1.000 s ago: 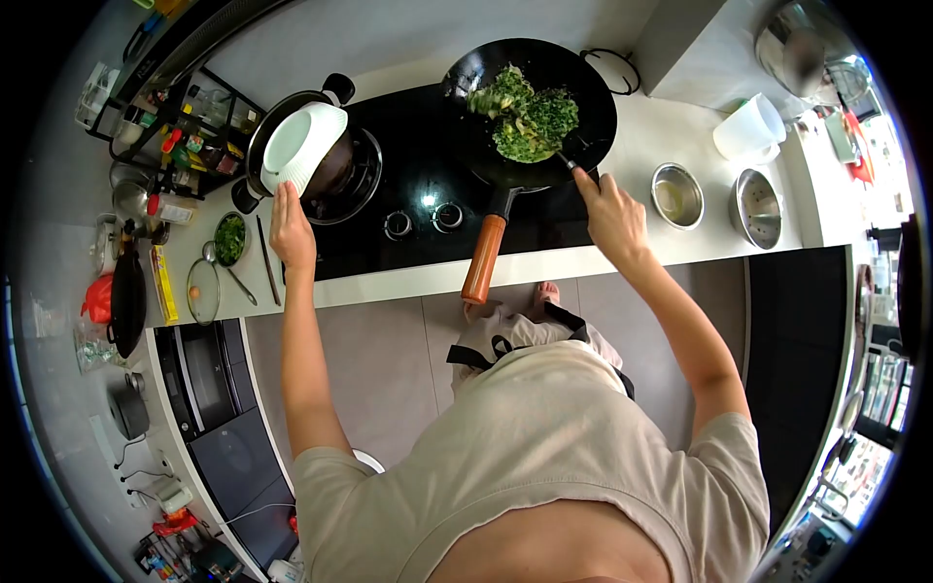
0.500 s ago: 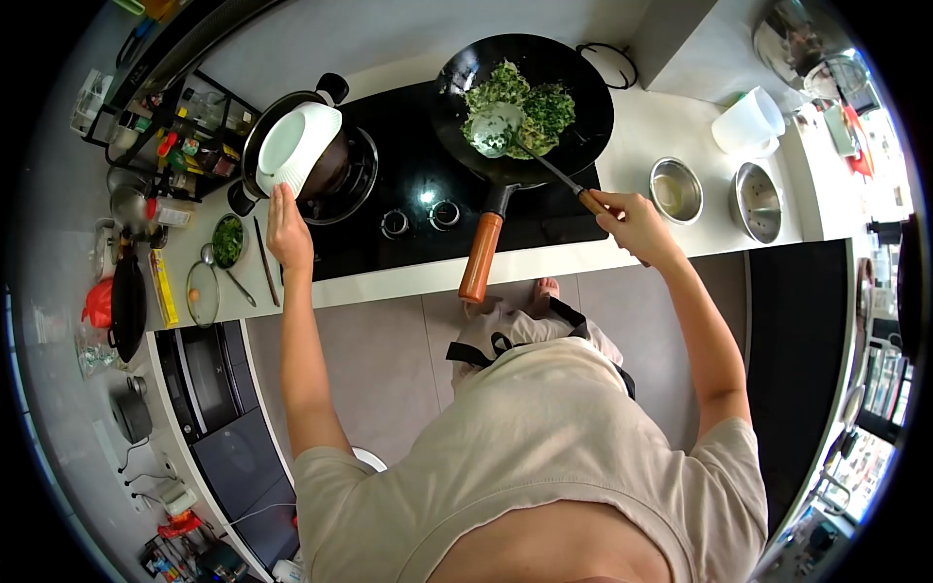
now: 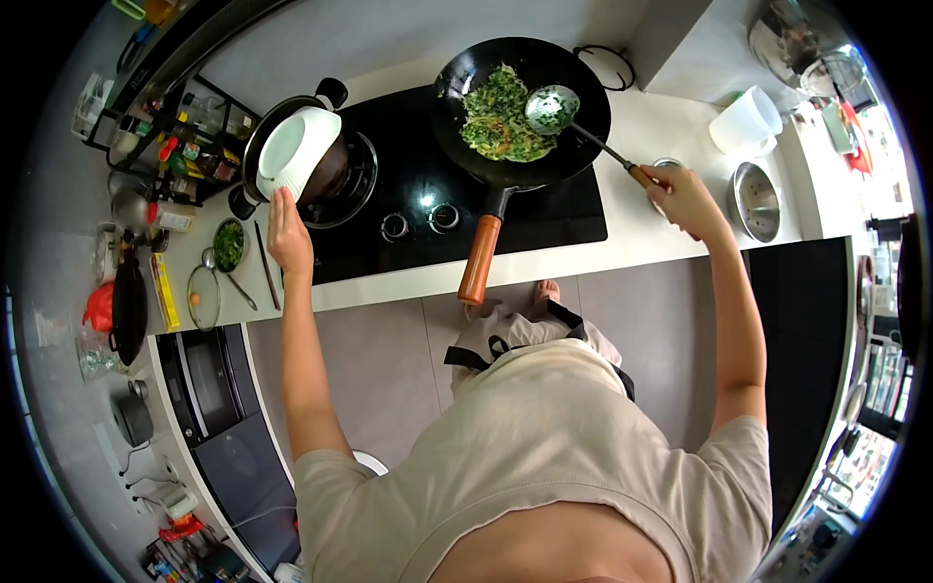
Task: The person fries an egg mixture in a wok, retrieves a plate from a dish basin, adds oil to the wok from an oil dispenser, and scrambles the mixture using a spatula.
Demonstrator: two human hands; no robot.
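My left hand [image 3: 290, 236] is closed on the near edge of a white bowl [image 3: 309, 146], which is tilted over a dark pot [image 3: 255, 146] on the left burner. My right hand [image 3: 685, 199] grips the wooden handle of a metal ladle [image 3: 552, 110]. Bits of green cling to the ladle's round head, held over the right side of a black wok [image 3: 583, 146]. Chopped greens in a pale, eggy mixture [image 3: 505, 117] lie in the wok, left of the ladle. The wok's wooden handle [image 3: 480, 260] points toward me, untouched.
Right of the black cooktop [image 3: 408, 175] stand a metal bowl [image 3: 755, 202] and a translucent plastic container [image 3: 746, 121]; another metal bowl is mostly behind my right hand. At left are a bowl of chopped greens [image 3: 229, 245], a glass lid [image 3: 204, 296], chopsticks [image 3: 267, 264] and a seasoning rack [image 3: 199, 126].
My right hand has moved right, drawing the ladle off the greens toward the wok's right side. The greens now sit more gathered at left. My left hand and the white bowl have barely moved.
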